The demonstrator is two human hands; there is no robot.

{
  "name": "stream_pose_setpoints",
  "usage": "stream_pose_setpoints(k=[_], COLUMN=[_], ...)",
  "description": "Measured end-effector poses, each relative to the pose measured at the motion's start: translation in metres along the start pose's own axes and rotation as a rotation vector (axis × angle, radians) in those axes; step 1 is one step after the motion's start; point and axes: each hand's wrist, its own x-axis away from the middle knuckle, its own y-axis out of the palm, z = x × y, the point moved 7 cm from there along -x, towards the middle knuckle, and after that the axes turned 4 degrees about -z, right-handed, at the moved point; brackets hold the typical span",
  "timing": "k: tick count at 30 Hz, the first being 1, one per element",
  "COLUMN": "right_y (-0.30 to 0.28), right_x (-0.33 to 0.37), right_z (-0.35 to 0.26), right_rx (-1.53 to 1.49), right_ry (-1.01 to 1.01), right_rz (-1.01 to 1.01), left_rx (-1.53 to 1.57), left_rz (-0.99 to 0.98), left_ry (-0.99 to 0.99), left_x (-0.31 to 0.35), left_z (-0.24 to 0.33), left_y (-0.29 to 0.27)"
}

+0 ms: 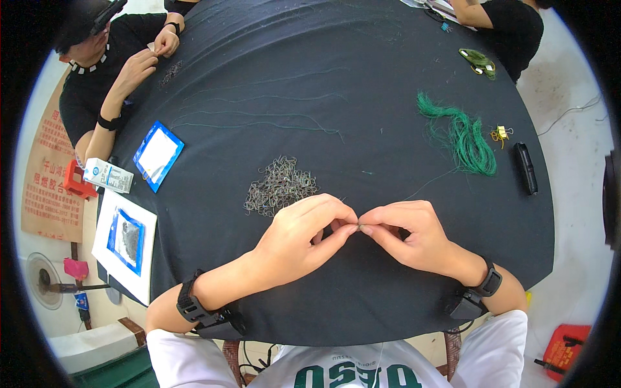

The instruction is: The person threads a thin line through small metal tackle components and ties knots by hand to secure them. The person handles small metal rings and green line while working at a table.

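My left hand [304,234] and my right hand [414,236] meet at their fingertips over the near part of the table. Both are closed in a pinch, thumb against forefinger, on a tiny thing too small to name. A heap of small metal fish hooks [281,185] lies just beyond my left hand. Farther off to the right rests a loose bundle of green fishing line [472,145]. One thin strand runs from it toward my right hand; its end is lost near the fingers.
Black cloth covers the table [362,304]. Several strands of line [259,124] stretch across it. At left are a blue-edged packet [158,155], a carton [108,175] and a white board [107,258]. A yellow clip [501,134] and black case [525,169] lie right. Co-workers sit beyond.
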Motion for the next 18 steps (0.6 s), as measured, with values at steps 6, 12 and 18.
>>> stream_pose_setpoints(k=[6,12,18], right_y=[0.0017,0.0017,0.0021], right_x=[-0.0005,-0.0005,0.0001], right_z=[-0.0009,-0.0034,-0.0001], right_rx=[0.014,0.019,-0.031], right_ry=[0.005,-0.015,0.054], right_rz=[-0.03,-0.011,-0.031], left_rx=[-0.016,-0.054,-0.097], left_rz=[-0.004,0.004,0.014], left_ry=[0.056,0.094,0.123], left_x=[0.0011,0.0015,0.0022], left_z=[0.0032,0.0079,0.0102], left_y=[-0.0006,-0.0028,-0.0048])
